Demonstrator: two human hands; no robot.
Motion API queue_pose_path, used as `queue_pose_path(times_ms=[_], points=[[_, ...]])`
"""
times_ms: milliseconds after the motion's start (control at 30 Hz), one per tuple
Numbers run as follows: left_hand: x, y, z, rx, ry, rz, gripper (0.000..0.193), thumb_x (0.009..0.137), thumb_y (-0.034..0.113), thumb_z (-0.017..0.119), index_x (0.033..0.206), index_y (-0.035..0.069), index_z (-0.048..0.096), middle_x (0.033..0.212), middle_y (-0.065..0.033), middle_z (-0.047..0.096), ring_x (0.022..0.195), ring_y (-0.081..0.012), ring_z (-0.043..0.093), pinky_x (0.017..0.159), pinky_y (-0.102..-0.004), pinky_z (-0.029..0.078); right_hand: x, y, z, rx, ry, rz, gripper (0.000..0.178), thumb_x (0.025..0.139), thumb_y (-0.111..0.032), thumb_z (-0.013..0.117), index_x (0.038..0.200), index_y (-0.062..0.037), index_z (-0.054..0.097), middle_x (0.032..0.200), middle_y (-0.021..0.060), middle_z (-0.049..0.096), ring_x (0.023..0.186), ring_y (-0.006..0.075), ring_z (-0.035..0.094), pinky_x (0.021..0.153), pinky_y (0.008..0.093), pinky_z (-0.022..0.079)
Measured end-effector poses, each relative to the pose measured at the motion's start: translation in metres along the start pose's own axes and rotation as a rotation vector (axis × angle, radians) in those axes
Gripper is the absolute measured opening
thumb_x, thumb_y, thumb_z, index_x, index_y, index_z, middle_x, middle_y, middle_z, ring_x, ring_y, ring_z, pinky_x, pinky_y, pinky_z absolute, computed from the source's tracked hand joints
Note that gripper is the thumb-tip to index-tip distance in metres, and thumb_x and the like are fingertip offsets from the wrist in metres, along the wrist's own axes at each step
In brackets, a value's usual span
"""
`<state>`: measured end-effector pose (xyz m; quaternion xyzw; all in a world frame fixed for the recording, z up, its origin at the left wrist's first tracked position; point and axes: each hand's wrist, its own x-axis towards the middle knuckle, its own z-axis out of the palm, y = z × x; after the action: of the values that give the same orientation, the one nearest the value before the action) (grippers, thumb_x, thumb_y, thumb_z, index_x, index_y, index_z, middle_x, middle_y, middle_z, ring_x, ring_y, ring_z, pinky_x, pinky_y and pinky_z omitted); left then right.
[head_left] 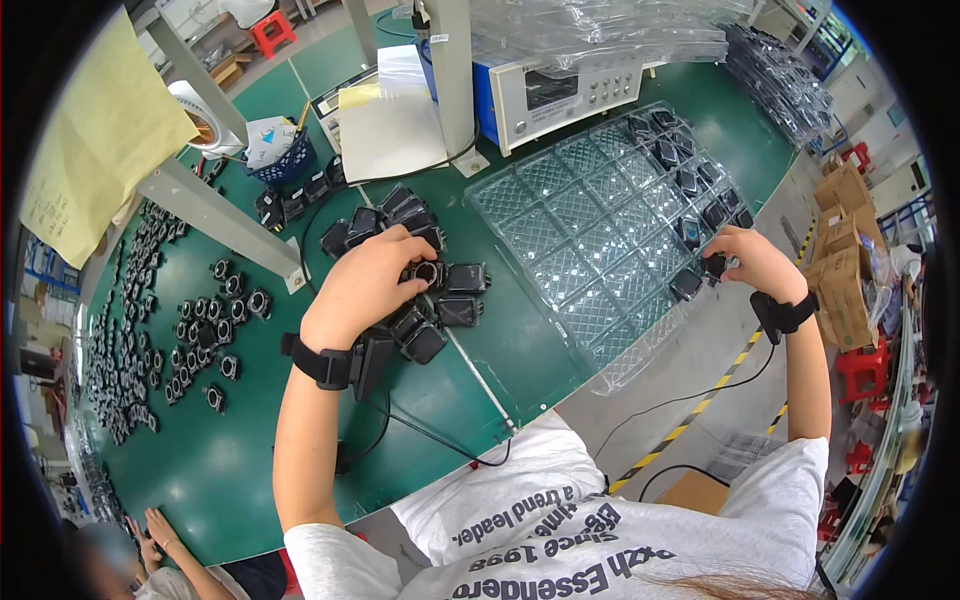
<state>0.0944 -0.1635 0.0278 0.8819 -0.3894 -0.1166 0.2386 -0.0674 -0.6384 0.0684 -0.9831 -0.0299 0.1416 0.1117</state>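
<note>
My left hand reaches into a heap of small black square parts on the green table, its fingers closed around one black part with a round opening. My right hand holds another small black part at the right edge of a clear plastic cell tray. Black parts fill the cells along the tray's far right side; the other cells hold nothing. Both wrists wear black straps.
A white and blue instrument box stands behind the tray. Many small black ring parts lie spread at the left. A blue basket, metal frame legs, stacked clear trays and cardboard boxes surround the table. Another person's hands show bottom left.
</note>
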Motion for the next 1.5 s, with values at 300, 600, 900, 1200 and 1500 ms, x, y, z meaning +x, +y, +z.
queue_pose_path(times_ms=[300,600,900,1200,1500], points=[[0.0,0.002,0.002,0.128,0.03,0.045,0.039,0.069,0.007,0.079,0.106,0.011,0.068,0.101,-0.009,0.063,0.092,-0.0317,0.066,0.079,-0.0399,0.054,0.009,-0.001,-0.011,-0.15,-0.117,-0.015,0.045,0.063,0.006,0.081,0.102,-0.007,0.063,0.098,0.0089,0.06,0.098,0.0331,0.061,0.082,0.0413,0.05],[0.007,0.007,-0.001,0.068,0.031,-0.038,0.021,0.076,0.007,0.07,0.097,0.009,0.071,0.091,-0.0097,0.069,0.088,-0.031,0.067,0.075,-0.0418,0.055,0.011,0.004,-0.008,-0.095,-0.181,-0.023,0.045,0.061,0.006,0.081,0.099,-0.0064,0.063,0.096,0.0082,0.06,0.088,0.0304,0.063,0.077,0.0407,0.051],[0.008,0.015,-0.002,0.271,0.272,0.086,0.023,0.078,0.012,0.073,0.1,0.01,0.07,0.1,-0.0066,0.062,0.099,-0.0291,0.06,0.085,-0.0403,0.052,0.005,-0.027,-0.028,0.044,-0.045,-0.117,0.029,0.067,-0.001,0.081,0.092,-0.0023,0.066,0.099,0.0098,0.063,0.093,0.0315,0.063,0.083,0.0399,0.05],[0.015,0.037,0.011,0.024,-0.072,0.231,0.07,0.059,0.016,0.089,0.123,0.008,0.063,0.108,-0.011,0.067,0.107,-0.0325,0.058,0.094,-0.0412,0.049,0.015,-0.049,-0.01,0.032,-0.199,-0.243,0.032,0.066,-0.001,0.081,0.094,-0.0026,0.066,0.104,0.01,0.066,0.1,0.0316,0.064,0.086,0.0393,0.05],[0.01,0.039,0.016,0.095,-0.078,0.118,0.05,0.066,0.021,0.086,0.111,0.01,0.065,0.099,-0.0097,0.059,0.1,-0.031,0.059,0.087,-0.0407,0.051,0.009,-0.063,0.003,-0.059,-0.115,-0.239,0.045,0.065,0.003,0.08,0.105,-0.0064,0.06,0.096,0.0092,0.061,0.095,0.0333,0.062,0.084,0.0404,0.051]])
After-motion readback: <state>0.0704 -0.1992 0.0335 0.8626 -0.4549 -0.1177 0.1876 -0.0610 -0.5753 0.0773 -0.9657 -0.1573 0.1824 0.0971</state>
